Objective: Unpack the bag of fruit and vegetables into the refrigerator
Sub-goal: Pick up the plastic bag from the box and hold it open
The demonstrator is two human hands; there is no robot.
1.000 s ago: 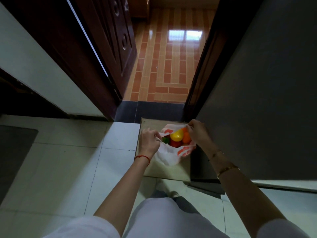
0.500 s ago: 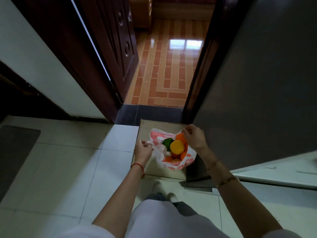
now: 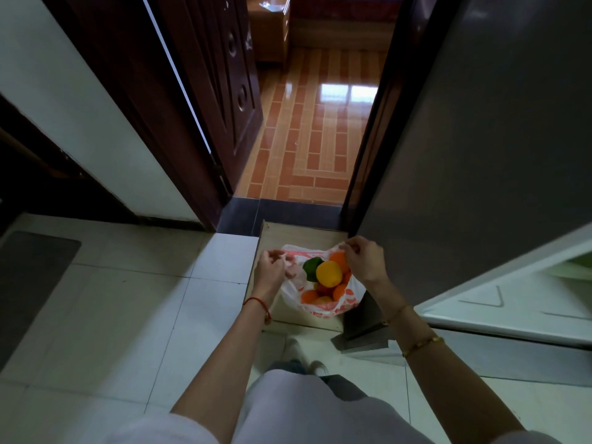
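Note:
A white plastic bag with red print (image 3: 320,307) sits on a low wooden board (image 3: 288,232) on the floor. Its mouth is spread wide. Inside lie a yellow fruit (image 3: 329,273), a green one (image 3: 311,267) and several orange ones (image 3: 339,261). My left hand (image 3: 270,270) pinches the bag's left edge, and my right hand (image 3: 363,257) pinches its right edge. The grey refrigerator (image 3: 480,139) stands at the right with its door (image 3: 519,302) swung open; the inside is out of sight.
An open dark wooden door (image 3: 224,91) and a doorway to a red-tiled room (image 3: 314,129) lie ahead. A dark mat (image 3: 28,283) lies at the left on the pale floor tiles. My feet (image 3: 304,357) stand just before the board.
Both hands have pulled the bag's mouth wider apart, showing more fruit. The refrigerator door's inner side has come further into view at the right.

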